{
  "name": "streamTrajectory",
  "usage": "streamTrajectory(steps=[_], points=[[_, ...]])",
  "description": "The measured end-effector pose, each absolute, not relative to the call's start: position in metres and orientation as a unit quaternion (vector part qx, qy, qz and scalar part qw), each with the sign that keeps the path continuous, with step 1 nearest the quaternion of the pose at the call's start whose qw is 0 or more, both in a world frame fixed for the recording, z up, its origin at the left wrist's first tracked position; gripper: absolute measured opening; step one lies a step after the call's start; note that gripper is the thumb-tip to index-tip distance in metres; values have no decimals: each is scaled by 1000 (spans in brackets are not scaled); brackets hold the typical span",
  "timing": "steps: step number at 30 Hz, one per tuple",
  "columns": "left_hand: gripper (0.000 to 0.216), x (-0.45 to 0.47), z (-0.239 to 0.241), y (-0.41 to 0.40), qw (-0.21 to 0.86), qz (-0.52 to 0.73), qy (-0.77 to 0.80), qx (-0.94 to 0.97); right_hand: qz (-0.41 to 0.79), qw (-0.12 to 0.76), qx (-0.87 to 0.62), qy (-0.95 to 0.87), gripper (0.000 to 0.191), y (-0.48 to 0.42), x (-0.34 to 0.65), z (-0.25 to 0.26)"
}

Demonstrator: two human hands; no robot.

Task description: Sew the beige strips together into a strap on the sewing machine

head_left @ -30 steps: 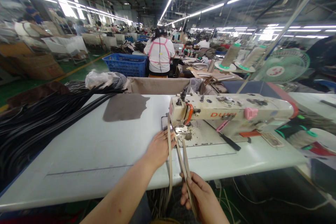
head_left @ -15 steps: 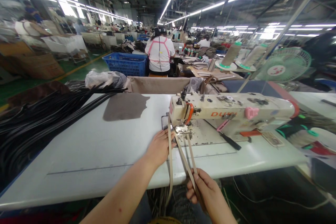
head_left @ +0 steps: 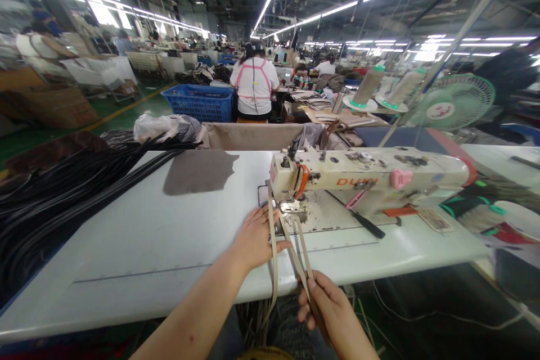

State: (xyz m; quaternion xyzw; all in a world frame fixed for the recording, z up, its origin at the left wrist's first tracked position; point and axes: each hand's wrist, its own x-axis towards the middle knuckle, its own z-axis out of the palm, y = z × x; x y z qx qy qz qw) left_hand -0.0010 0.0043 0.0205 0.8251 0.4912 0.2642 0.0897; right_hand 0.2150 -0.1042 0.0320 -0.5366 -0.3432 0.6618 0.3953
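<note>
A white sewing machine (head_left: 363, 174) stands on the pale table, and narrow beige strips run from its needle area towards me. My left hand (head_left: 257, 236) lies flat on the table by the needle plate (head_left: 291, 208), fingers stretched out and thumb apart. One beige strip (head_left: 273, 259) passes over that hand and hangs off the table's front edge. Below the edge, my right hand (head_left: 323, 304) is closed on another beige strip (head_left: 295, 253), whose short end (head_left: 304, 244) points back at the machine. The fingertips under the strip are partly hidden.
Black cords (head_left: 63, 202) are heaped at the left of the table. A grey-brown fabric piece (head_left: 200, 171) lies at the back, and a black-handled tool (head_left: 367, 224) by the machine. A green fan (head_left: 453, 104) and thread cones (head_left: 369, 87) stand behind. A co-worker (head_left: 254, 81) sits ahead.
My left thumb has spread out to the right, away from the fingers. The strip's short end has come slightly away from the needle plate. My right hand keeps its hold.
</note>
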Motion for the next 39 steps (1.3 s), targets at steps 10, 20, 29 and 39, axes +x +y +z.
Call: streamTrajectory(steps=[10,20,29,39], points=[[39,1,9,9,63,276,496,821,676,383,-545,-315,66,-104,210,30],[37,2,11,9,69,289,500,814,676,377,-550,-313,67,-106,215,23],[34,4,13,9,67,270,512,812,671,343,-532,-386,57,-105,229,18],[33,2,13,11,80,271,506,815,623,174,-501,-575,56,-95,256,72]])
